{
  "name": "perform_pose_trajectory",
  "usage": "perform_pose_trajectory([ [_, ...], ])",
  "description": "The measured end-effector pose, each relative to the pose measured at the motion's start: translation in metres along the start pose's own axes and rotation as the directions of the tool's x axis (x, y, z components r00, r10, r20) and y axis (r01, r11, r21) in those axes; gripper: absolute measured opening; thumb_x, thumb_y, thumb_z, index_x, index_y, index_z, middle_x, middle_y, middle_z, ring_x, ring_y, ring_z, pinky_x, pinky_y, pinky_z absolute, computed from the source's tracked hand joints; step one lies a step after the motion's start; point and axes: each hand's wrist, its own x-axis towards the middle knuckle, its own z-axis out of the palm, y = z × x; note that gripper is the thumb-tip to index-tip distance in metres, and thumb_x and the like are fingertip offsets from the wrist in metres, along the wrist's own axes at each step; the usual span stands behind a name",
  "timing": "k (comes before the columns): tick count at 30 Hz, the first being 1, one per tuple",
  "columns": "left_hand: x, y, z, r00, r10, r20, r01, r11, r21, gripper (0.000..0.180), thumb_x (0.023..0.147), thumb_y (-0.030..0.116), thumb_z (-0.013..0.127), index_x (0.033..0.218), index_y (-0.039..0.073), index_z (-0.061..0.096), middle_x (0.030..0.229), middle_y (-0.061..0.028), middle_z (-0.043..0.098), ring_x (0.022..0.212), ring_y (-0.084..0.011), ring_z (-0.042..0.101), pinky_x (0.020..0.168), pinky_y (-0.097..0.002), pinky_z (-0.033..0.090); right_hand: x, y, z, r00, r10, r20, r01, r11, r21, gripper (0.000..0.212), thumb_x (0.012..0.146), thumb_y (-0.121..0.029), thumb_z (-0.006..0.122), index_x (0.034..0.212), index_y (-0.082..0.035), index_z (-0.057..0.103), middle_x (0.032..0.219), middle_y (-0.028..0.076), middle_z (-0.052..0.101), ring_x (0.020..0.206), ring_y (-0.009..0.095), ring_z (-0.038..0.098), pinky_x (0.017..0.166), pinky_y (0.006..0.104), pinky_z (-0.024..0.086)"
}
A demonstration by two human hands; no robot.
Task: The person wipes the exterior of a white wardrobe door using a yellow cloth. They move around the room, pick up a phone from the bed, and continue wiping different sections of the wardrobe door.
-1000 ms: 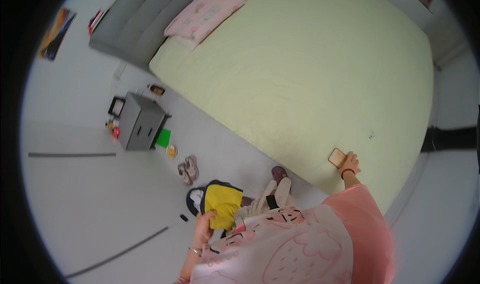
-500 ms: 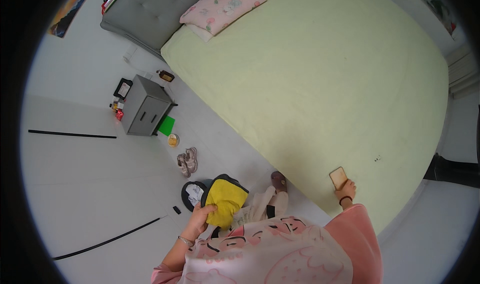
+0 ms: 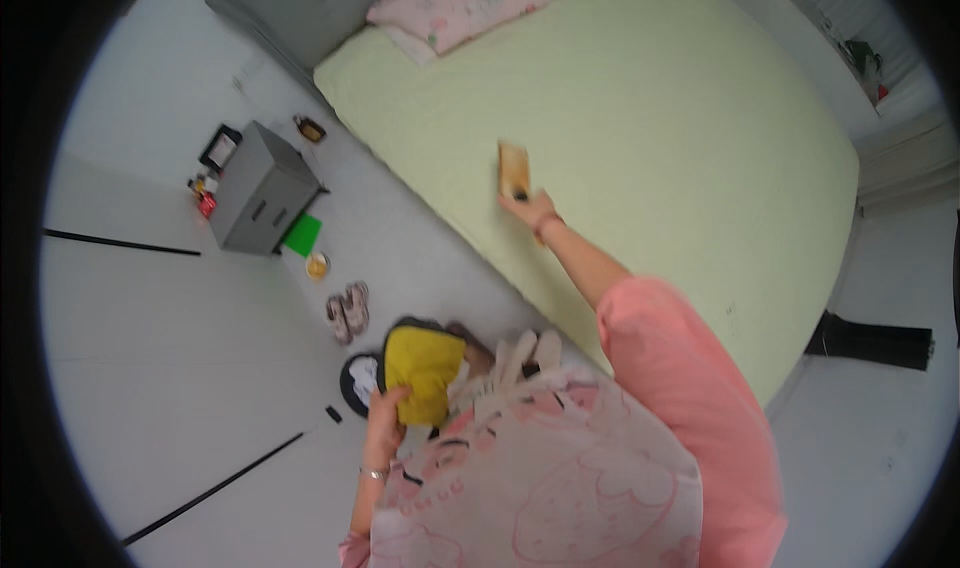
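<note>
My left hand (image 3: 385, 423) is closed on a yellow towel (image 3: 424, 368) with a dark grey edge, held in front of my apron. The towel hangs partly over a round black bin (image 3: 350, 392) with something white inside. Stretched out over the pale green bed sheet (image 3: 660, 158), my right hand (image 3: 535, 213) grips a flat, tan, wooden-looking block (image 3: 514, 163). The block is blurred and its underside is hidden. Whether it touches the sheet I cannot tell.
A pink pillow (image 3: 460, 8) lies by the grey headboard (image 3: 300, 13). Left of the bed stand a grey nightstand (image 3: 268, 193), a brown bottle (image 3: 311, 129), a green sheet (image 3: 302, 235) and a pair of shoes (image 3: 347, 313). A black bent object (image 3: 870, 341) is beyond the bed's right edge.
My right hand has swung the block left and away from me across the bed, from the near right part to its left side. My left hand still holds the towel. The view has shifted somewhat.
</note>
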Motion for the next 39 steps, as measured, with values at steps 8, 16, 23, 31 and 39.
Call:
perform_pose_trajectory([
  [8, 0.031, 0.052, -0.058, 0.997, 0.073, -0.025, -0.076, 0.986, -0.147, 0.036, 0.081, 0.001, 0.053, 0.117, -0.002, 0.053, 0.108, -0.0127, 0.063, 0.096, -0.0281, 0.063, 0.083, -0.0388, 0.052, -0.071, 0.038, 0.183, 0.737, -0.161, 0.657, 0.469, 0.822, -0.324, 0.045, 0.075, -0.045, 0.063, 0.087, -0.002, 0.069, 0.087, 0.018, 0.068, 0.084, 0.032, 0.064, 0.075, 0.0398, 0.049],
  [16, 0.095, 0.114, -0.078, 0.988, 0.153, 0.024, -0.145, 0.968, -0.206, 0.033, 0.081, 0.003, 0.055, 0.114, -0.004, 0.053, 0.106, -0.0126, 0.063, 0.092, -0.0263, 0.065, 0.077, -0.0367, 0.054, -0.069, 0.021, 0.188, 0.691, -0.059, 0.72, 0.327, 0.914, -0.239, 0.038, 0.079, -0.036, 0.062, 0.096, -0.003, 0.069, 0.082, 0.013, 0.069, 0.076, 0.02, 0.065, 0.072, 0.0322, 0.051],
  [23, 0.152, 0.16, -0.04, 0.986, 0.168, -0.014, -0.168, 0.969, -0.181, 0.031, 0.084, 0.005, 0.057, 0.114, -0.002, 0.052, 0.11, -0.0136, 0.061, 0.097, -0.0281, 0.063, 0.076, -0.0386, 0.055, 0.032, -0.027, 0.2, 0.758, -0.161, 0.632, 0.343, 0.923, -0.176, 0.039, 0.079, -0.035, 0.062, 0.099, -0.002, 0.068, 0.091, 0.015, 0.068, 0.087, 0.026, 0.064, 0.079, 0.0345, 0.05],
  [31, 0.215, 0.17, -0.041, 0.965, -0.058, -0.256, -0.031, 0.944, -0.33, 0.044, 0.082, 0.001, 0.056, 0.125, 0.0, 0.046, 0.122, -0.0138, 0.055, 0.11, -0.0288, 0.056, 0.089, -0.0408, 0.049, 0.25, -0.086, 0.189, 0.928, -0.368, 0.053, 0.365, 0.876, -0.316, 0.064, 0.08, -0.03, 0.064, 0.132, 0.001, 0.042, 0.126, 0.023, 0.051, 0.114, 0.031, 0.054, 0.095, 0.0379, 0.044],
  [39, 0.235, 0.177, -0.054, 0.861, -0.168, -0.481, -0.043, 0.917, -0.396, 0.044, 0.082, 0.008, 0.056, 0.122, -0.005, 0.046, 0.116, -0.0139, 0.056, 0.106, -0.0298, 0.057, 0.088, -0.0415, 0.049, 0.117, -0.2, 0.321, 0.128, -0.127, 0.984, -0.051, 0.99, 0.135, 0.034, 0.088, -0.033, 0.057, 0.105, -0.003, 0.064, 0.101, 0.007, 0.066, 0.085, 0.015, 0.064, 0.073, 0.0278, 0.052],
])
